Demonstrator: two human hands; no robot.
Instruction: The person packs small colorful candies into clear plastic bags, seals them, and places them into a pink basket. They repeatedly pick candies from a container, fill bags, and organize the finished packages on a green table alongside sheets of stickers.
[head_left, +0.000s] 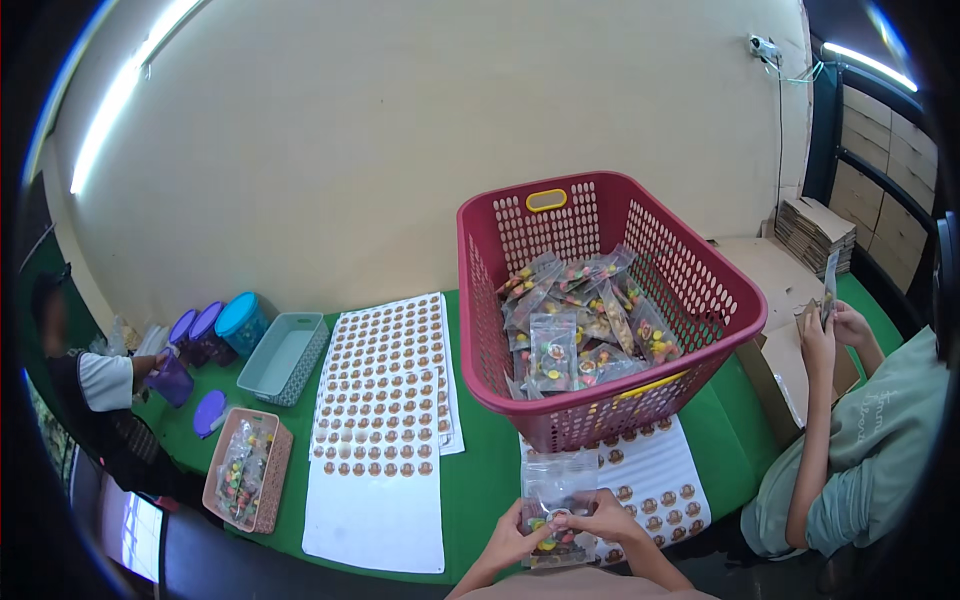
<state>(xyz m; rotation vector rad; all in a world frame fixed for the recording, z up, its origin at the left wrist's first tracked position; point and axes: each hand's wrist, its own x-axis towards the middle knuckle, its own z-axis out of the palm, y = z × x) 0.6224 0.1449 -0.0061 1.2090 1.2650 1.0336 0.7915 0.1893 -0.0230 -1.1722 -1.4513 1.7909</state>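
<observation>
A clear zip pouch of colourful sweets (559, 480) is held upright near the table's front edge. My left hand (517, 534) grips its left side, and my right hand (600, 517) holds its right side with the thumb on a round sticker on the pouch front. Partly under the pouch lies a sheet of round stickers (667, 480), some of them gone. Just beyond stands a large maroon plastic basket (510, 406) with similar filled pouches (553, 352) heaped inside; at least one bears a round sticker.
Left of me lie more sticker sheets (375, 502), a pink basket (279, 469) of pouches, a grey-green basket (255, 386) and lidded tubs (240, 319). A person (101, 397) handles a purple tub at far left. Another person (862, 450) holds a pouch at right, beside cardboard (814, 225).
</observation>
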